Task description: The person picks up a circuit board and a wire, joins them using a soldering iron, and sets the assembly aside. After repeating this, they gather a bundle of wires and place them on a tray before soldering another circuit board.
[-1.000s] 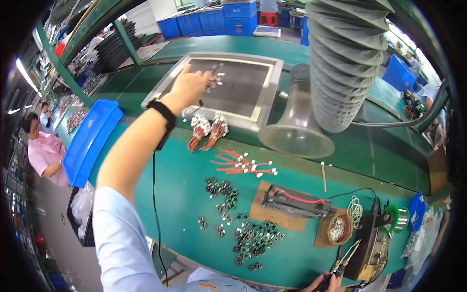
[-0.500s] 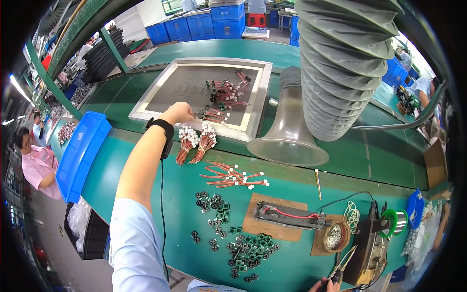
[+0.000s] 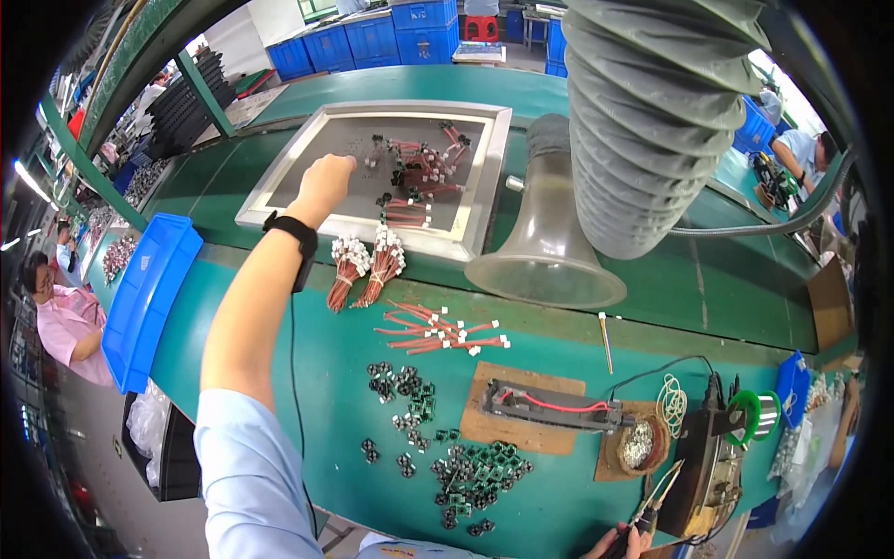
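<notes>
My left hand [image 3: 326, 183] is over the left part of a metal-framed screen [image 3: 251, 212], its fingers curled closed; what they hold, if anything, is hidden. Just right of it, on the screen, lie small circuit boards with red wires and white connectors [image 3: 428, 164]; one dark piece by the fingertips is blurred. At the lower edge my right hand [image 3: 626, 542], only partly visible, is closed around the black handle of a soldering iron [image 3: 657, 503]. The iron's thin metal end points up and right, beside a dark soldering stand [image 3: 700, 484].
Two wire bundles [image 3: 380, 270] lie before the screen, with loose red wires [image 3: 438, 333] nearer. Many small boards [image 3: 480, 475] cover the bench front. A clamp fixture [image 3: 549, 410], solder spool [image 3: 752, 416], fume hood [image 3: 549, 270] and blue tray [image 3: 149, 298] surround them. A co-worker [image 3: 70, 321] sits left.
My left hand has moved up and slightly left across the screen, away from the wired boards near its front edge. My right hand keeps hold of the soldering iron. The whole view has shifted slightly.
</notes>
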